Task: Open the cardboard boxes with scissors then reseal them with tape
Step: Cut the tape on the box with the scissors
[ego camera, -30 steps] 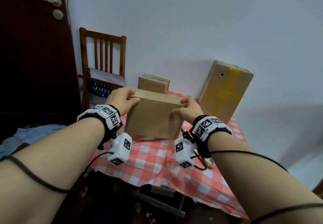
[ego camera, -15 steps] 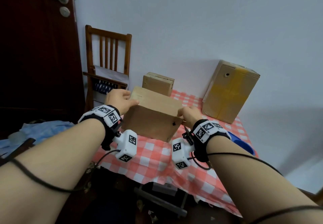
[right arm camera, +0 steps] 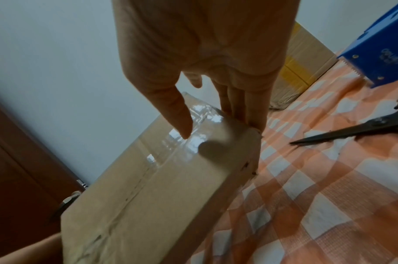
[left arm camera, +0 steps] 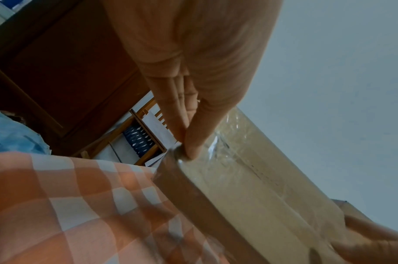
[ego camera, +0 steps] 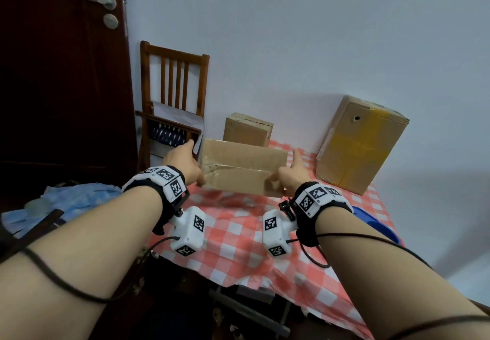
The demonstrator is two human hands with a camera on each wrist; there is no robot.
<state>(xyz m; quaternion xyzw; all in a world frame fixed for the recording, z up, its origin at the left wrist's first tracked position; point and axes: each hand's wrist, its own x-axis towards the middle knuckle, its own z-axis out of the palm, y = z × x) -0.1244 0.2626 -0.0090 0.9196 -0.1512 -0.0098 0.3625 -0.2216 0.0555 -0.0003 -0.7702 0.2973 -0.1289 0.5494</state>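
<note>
Holding taped box (ego camera: 242, 169) between 2 hands: left hand (ego camera: 183, 163), right hand (ego camera: 291, 173), straight fingers pressing opposite ends.

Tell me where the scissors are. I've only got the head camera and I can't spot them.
Observer: The scissors lie on the checked tablecloth, to the right of the box held between your left hand and right hand. The blades point toward the box.
Operator: Is that box's seam taped?
Observer: Yes. The wrist views show glossy clear tape over the top seam.
Operator: And the blue thing by my right arm?
Observer: A blue tape dispenser with a toothed edge, beyond the scissors.
</note>
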